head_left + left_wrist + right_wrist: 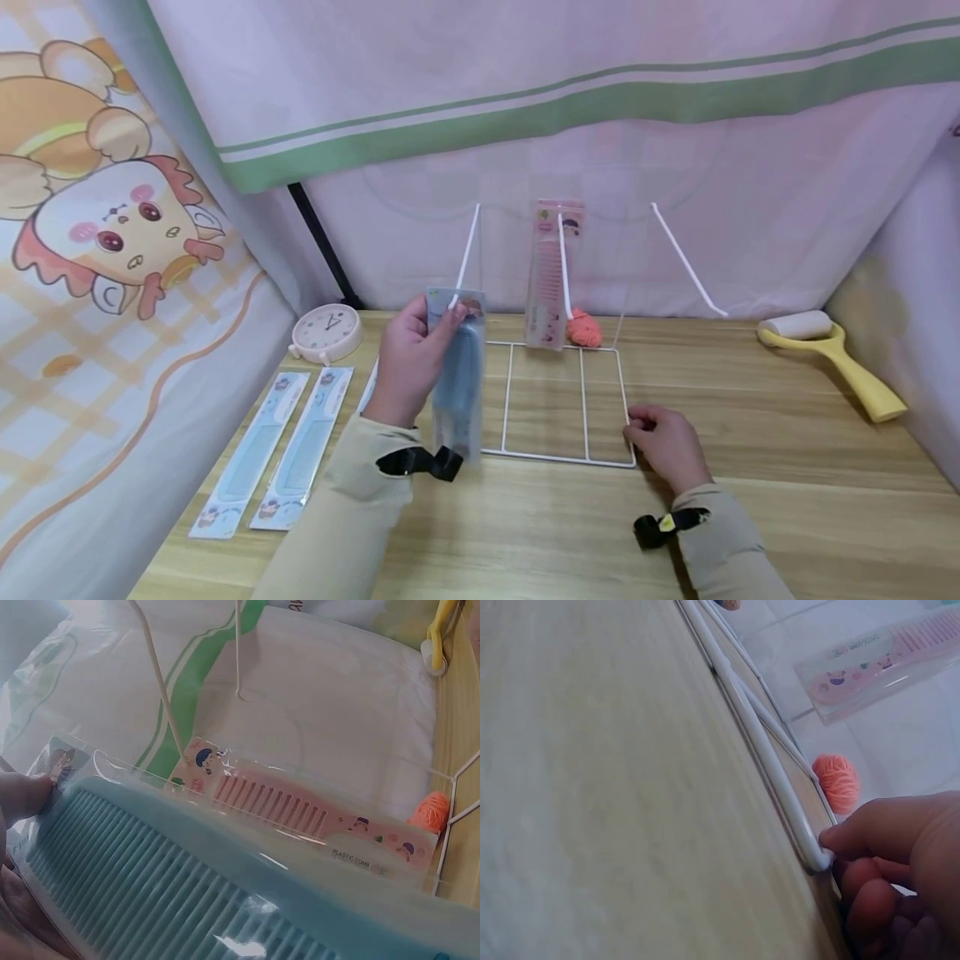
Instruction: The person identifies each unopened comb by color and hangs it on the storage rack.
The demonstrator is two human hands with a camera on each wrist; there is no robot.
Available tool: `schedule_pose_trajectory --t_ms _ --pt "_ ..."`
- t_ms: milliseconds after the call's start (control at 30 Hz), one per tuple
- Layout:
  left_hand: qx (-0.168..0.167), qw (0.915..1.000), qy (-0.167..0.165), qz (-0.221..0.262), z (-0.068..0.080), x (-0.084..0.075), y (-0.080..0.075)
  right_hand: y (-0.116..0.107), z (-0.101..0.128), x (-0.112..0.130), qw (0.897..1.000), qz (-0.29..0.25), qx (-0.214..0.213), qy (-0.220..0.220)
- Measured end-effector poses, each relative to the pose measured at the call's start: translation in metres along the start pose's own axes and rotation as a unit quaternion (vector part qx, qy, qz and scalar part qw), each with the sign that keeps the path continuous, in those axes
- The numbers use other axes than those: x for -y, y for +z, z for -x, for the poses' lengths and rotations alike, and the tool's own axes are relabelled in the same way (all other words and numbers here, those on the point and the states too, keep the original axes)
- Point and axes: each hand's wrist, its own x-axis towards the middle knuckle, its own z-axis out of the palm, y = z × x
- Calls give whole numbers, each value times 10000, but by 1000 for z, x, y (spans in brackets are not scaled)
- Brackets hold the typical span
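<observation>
My left hand (411,354) pinches the top of a packaged blue comb (459,375) between thumb and fingers. The pack's top edge is right at the tip of the left white hook (468,250) of a wire rack. In the left wrist view the comb (172,862) shows its teeth through clear plastic, with the thumb on the card's corner. At the rack's near right corner, my right hand (667,446) pinches the white base wire (765,757). A packaged pink comb (546,275) hangs upright at the middle hook (565,267).
Two more packaged blue combs (251,467) lie on the table at left, part of another behind my left wrist. A round clock (327,333) stands beyond them. An orange yarn ball (584,328) sits behind the rack base. A yellow-handled lint roller (862,379) lies at right; the right hook (690,260) juts forward.
</observation>
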Motion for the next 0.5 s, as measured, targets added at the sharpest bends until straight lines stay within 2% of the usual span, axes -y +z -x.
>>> schedule_pose_trajectory --t_ms 233,500 --pt "34 10000 39 47 -3 0 1 -2 0 0 9991 342 26 -255" --pt "-144 9996 -21 -252 -4 -5 3 -2 -1 0 9979 530 33 -373"
